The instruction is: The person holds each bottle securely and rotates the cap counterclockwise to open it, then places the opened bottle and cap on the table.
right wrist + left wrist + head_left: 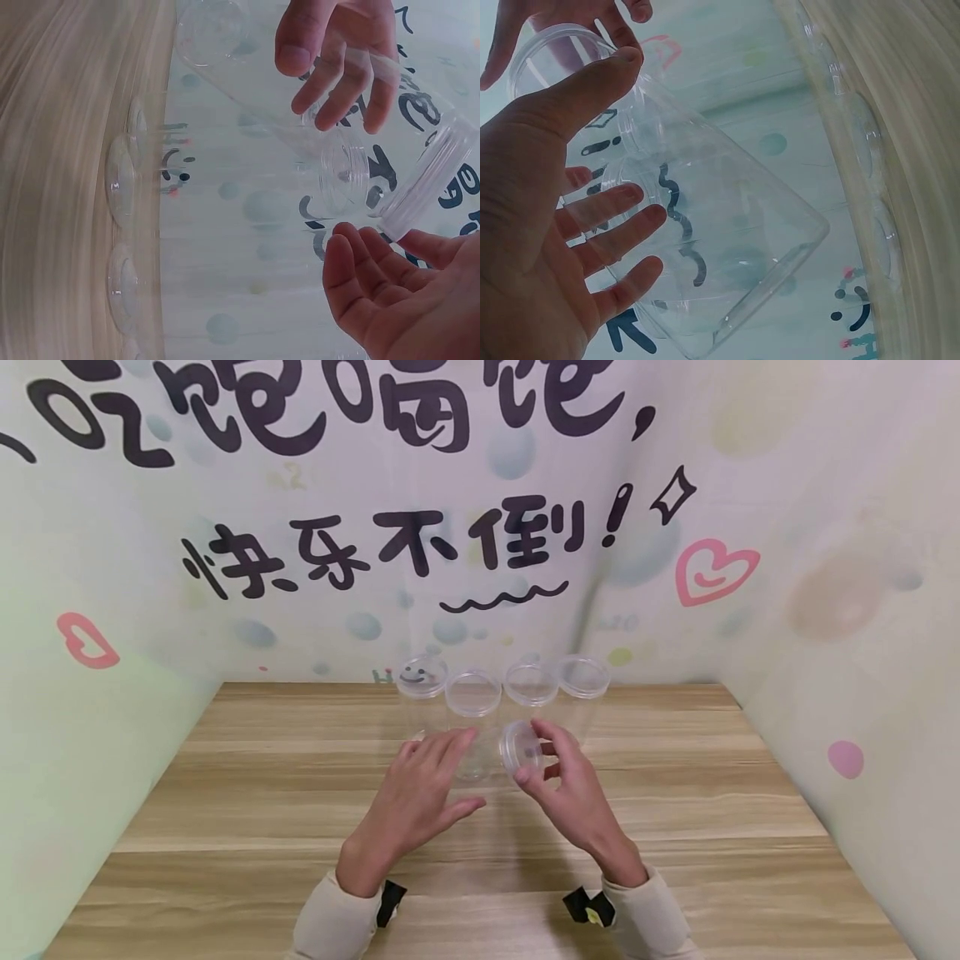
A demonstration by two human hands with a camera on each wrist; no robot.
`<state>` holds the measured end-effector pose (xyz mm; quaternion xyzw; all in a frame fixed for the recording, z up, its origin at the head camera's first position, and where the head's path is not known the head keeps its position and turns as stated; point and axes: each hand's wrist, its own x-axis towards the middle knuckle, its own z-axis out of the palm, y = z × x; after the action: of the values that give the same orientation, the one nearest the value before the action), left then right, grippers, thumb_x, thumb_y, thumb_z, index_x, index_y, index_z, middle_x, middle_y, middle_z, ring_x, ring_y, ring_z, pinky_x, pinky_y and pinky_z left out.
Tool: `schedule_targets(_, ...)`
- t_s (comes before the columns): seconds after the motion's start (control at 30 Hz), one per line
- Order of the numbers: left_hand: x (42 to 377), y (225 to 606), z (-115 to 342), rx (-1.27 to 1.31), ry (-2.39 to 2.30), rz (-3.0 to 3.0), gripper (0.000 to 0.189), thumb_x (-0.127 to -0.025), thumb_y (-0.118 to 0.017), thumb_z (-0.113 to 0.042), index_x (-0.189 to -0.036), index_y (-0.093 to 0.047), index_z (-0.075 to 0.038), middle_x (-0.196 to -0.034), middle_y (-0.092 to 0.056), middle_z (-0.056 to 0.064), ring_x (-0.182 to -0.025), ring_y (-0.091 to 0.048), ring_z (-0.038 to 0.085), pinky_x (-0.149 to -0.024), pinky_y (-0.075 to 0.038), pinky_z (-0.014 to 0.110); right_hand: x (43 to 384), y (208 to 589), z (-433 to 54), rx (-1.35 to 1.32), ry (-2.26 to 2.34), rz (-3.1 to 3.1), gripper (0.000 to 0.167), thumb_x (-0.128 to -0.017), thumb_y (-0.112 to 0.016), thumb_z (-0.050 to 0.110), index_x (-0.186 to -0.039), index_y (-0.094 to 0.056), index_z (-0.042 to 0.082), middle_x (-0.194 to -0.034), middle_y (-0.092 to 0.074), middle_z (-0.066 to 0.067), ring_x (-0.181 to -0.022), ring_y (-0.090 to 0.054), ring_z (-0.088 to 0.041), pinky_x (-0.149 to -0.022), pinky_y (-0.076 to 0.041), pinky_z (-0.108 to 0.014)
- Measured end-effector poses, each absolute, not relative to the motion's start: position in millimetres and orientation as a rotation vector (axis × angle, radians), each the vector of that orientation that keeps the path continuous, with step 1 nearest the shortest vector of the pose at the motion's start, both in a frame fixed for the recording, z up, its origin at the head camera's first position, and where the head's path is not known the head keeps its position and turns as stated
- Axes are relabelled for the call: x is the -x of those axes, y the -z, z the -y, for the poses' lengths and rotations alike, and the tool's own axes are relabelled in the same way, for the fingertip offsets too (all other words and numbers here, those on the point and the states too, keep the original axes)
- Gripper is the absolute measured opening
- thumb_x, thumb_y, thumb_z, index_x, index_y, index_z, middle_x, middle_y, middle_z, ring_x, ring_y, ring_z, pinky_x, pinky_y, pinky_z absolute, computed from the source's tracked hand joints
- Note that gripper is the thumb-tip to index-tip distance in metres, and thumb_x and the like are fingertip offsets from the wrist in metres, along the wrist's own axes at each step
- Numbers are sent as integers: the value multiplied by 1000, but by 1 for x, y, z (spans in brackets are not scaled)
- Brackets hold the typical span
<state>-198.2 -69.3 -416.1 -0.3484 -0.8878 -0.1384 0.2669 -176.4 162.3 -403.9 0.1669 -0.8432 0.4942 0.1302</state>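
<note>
A clear lidded jar (742, 217) is tilted between the two hands, its lid end toward the right hand. In the head view, my right hand (573, 789) holds the round lid end (521, 750) between thumb and fingers. My left hand (416, 793) is beside the jar, fingers spread and thumb apart. The left wrist view shows that hand's loose fingers (622, 225) overlapping the clear wall; whether they touch it cannot be told. In the right wrist view the jar's base (214, 31) points away, and the lid (431, 180) meets my right fingers (341, 274).
Several clear lidded jars stand in a row at the back of the wood-grain table (300, 860), among them a left jar (422, 678) and a right jar (583, 677). Close behind them rises a printed wall (337, 635).
</note>
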Motion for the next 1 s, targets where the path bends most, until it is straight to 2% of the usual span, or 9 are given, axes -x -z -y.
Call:
schedule_targets(0.13,198,416,69,938,368,2403,90,-72,-86,-48,-143,-45,-10,-129,-60,7,-117,-58,23,-91,-49,47,177,402,-161,-473,-1416,2443,61,-86,-76,21,-139,-50,6,-131,-56,-12,-108,-60,-27,-75,-54,-37)
schedule_targets(0.3,198,416,69,941,361,2404,90,-72,-86,-47,-143,-45,-10,-129,-60,7,-117,-58,24,-94,-48,49,177,401,-164,-477,-1391,2451,61,-84,-79,21,-138,-53,9,-126,-59,-8,-105,-60,-23,-74,-54,-33)
schedule_targets(0.43,199,416,70,946,360,2411,89,-73,-86,-47,-143,-45,-10,-130,-60,7,-118,-58,24,-93,-49,48,177,401,-165,-521,-1400,2439,62,-84,-79,20,-140,-51,11,-128,-59,-8,-109,-59,-23,-76,-53,-32)
schedule_targets(0.7,200,415,73,954,365,2411,89,-73,-85,-47,-143,-45,-9,-131,-59,8,-119,-58,25,-92,-49,47,178,403,-167,-633,-1371,2418,65,-85,-78,16,-143,-48,12,-134,-56,-6,-117,-57,-24,-82,-53,-36)
schedule_targets(1.0,200,415,73,943,354,2403,90,-72,-86,-47,-142,-46,-9,-130,-60,8,-118,-58,25,-91,-50,46,177,401,-167,-642,-1386,2446,71,-86,-77,15,-148,-42,16,-143,-50,-3,-124,-52,-24,-87,-53,-38)
